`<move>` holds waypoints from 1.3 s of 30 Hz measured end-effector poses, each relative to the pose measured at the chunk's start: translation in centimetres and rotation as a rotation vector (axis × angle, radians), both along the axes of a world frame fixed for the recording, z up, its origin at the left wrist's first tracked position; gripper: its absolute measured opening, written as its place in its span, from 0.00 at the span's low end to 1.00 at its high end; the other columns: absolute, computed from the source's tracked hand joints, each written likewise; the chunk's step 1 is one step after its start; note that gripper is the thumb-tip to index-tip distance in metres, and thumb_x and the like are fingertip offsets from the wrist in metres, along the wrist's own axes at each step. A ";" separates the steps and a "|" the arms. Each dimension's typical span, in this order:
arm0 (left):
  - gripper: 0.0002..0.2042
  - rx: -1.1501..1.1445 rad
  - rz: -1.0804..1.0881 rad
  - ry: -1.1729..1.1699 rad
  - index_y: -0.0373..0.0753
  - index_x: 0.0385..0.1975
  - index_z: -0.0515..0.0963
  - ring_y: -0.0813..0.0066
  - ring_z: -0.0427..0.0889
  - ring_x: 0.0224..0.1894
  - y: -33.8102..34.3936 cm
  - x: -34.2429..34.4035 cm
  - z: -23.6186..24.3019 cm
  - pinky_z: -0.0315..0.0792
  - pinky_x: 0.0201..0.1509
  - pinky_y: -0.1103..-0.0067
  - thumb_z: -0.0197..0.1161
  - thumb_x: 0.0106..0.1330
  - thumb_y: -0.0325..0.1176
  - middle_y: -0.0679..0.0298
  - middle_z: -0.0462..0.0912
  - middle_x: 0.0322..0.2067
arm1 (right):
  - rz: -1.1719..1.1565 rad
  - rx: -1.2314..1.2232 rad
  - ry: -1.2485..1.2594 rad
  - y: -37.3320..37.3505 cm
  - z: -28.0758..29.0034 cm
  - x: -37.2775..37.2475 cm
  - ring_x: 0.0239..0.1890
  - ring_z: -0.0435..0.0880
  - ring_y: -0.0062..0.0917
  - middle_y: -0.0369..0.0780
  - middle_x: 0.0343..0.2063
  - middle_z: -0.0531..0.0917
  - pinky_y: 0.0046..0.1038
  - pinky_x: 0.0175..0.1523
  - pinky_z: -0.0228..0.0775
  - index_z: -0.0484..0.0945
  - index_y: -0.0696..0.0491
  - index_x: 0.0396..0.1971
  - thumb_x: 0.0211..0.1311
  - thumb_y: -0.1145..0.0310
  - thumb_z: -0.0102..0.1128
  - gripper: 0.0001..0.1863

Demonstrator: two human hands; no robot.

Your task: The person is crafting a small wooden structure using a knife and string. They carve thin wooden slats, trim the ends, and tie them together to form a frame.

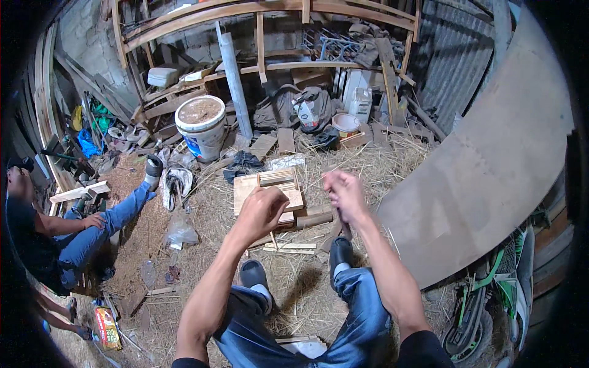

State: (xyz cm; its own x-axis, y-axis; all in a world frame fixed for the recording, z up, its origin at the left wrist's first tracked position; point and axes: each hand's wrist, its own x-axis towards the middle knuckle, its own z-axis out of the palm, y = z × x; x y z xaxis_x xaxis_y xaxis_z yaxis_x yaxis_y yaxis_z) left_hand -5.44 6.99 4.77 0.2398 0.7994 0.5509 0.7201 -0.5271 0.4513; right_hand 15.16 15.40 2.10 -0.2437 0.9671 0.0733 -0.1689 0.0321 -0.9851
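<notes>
My left hand [264, 207] is closed, its fingers curled in above the near left part of a small pale wooden assembly [245, 187] with a board and thin slats. A thin light sliver shows below that hand; I cannot tell whether it is held. To the right of the assembly my right hand [345, 191] is raised, fingers bent in a pinch. Whatever either hand holds is too small or hidden to name. A dark narrow piece [345, 228] shows under my right wrist, its link to the hand unclear. Thin wooden strips [289, 248] lie on the straw between my feet.
Beyond stand a white bucket [208, 142] with brown contents and a grey post [235, 86]. A large curved sheet [472, 159] leans at right, above a green and white motorbike [491, 294]. At left another person [80, 227] sits with one leg stretched out.
</notes>
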 end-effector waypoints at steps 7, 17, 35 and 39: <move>0.03 0.027 -0.020 -0.018 0.36 0.26 0.74 0.61 0.74 0.26 0.4 0.8 -0.2 0.66 0.32 0.72 0.60 0.56 0.27 0.59 0.77 0.23 | 0.125 -0.090 0.062 0.0 0.8 -0.5 0.11 0.61 0.09 0.33 0.20 0.78 0.13 0.14 0.47 0.74 0.57 0.29 0.61 0.67 0.55 0.09; 0.03 -0.015 -0.011 -0.012 0.34 0.26 0.75 0.60 0.75 0.26 0.1 0.2 -0.1 0.67 0.31 0.72 0.61 0.55 0.26 0.56 0.78 0.24 | 0.051 -0.044 0.031 0.5 0.6 0.2 0.12 0.62 0.09 0.33 0.20 0.76 0.13 0.15 0.48 0.76 0.58 0.31 0.62 0.66 0.55 0.10; 0.05 -0.224 0.050 -0.253 0.32 0.30 0.74 0.73 0.78 0.26 1.0 2.3 -0.8 0.70 0.28 0.78 0.58 0.59 0.28 0.57 0.79 0.24 | 0.095 0.009 0.126 -0.2 0.7 -0.4 0.11 0.61 0.08 0.34 0.20 0.76 0.11 0.14 0.49 0.73 0.57 0.31 0.62 0.67 0.53 0.08; 0.04 -0.096 0.078 -0.327 0.31 0.28 0.72 0.65 0.77 0.25 1.2 2.4 -0.9 0.70 0.29 0.74 0.58 0.58 0.25 0.54 0.76 0.24 | 0.203 0.025 0.061 -1.4 1.2 -1.8 0.12 0.62 0.07 0.32 0.19 0.75 0.11 0.14 0.50 0.73 0.56 0.30 0.62 0.66 0.54 0.08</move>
State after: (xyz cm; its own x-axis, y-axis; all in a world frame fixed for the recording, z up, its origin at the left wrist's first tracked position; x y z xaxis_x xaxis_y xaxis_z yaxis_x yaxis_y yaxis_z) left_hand -3.04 8.18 3.86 -0.0004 0.8602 0.5099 0.5655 -0.4203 0.7096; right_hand 13.38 14.03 3.29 -0.4279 0.8962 0.1172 -0.2341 0.0154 -0.9721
